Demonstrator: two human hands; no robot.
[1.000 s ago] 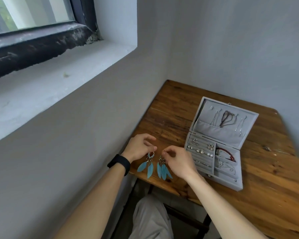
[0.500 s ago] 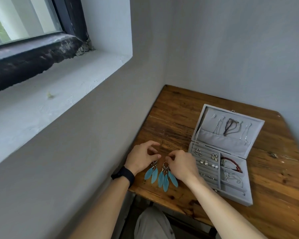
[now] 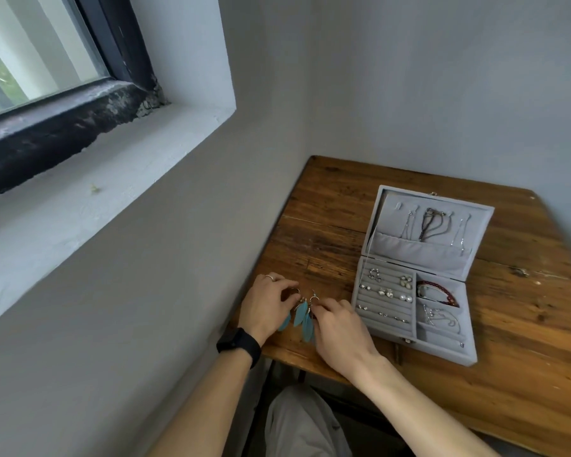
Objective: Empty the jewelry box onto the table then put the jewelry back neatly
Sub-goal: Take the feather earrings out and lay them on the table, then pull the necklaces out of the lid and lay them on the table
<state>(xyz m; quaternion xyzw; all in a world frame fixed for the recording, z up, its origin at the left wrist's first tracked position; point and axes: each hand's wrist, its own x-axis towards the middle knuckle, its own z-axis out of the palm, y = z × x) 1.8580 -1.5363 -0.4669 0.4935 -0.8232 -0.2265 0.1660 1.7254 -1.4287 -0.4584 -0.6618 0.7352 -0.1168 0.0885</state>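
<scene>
a: where do we have the hands?
b: both low on the tabletop (image 3: 327,206) at its near left corner. our left hand (image 3: 267,305) and right hand (image 3: 338,328) sit side by side, fingers curled inward, each pinching at the metal hook end of the earrings (image 3: 302,313) — blue feather drops lying flat between the two hands.
a: and the box (image 3: 419,278)?
b: just right of our right hand, open, lid leaning back. chains (image 3: 429,224) hang inside the lid. studs (image 3: 388,291) sit in the ring rolls on the left side; a red bracelet (image 3: 437,291) lies in the upper right compartment, a silver chain (image 3: 437,316) in the one below.
a: anything on our wrist?
b: a black band (image 3: 239,346) on the left — and a ring (image 3: 269,277) on that hand.
</scene>
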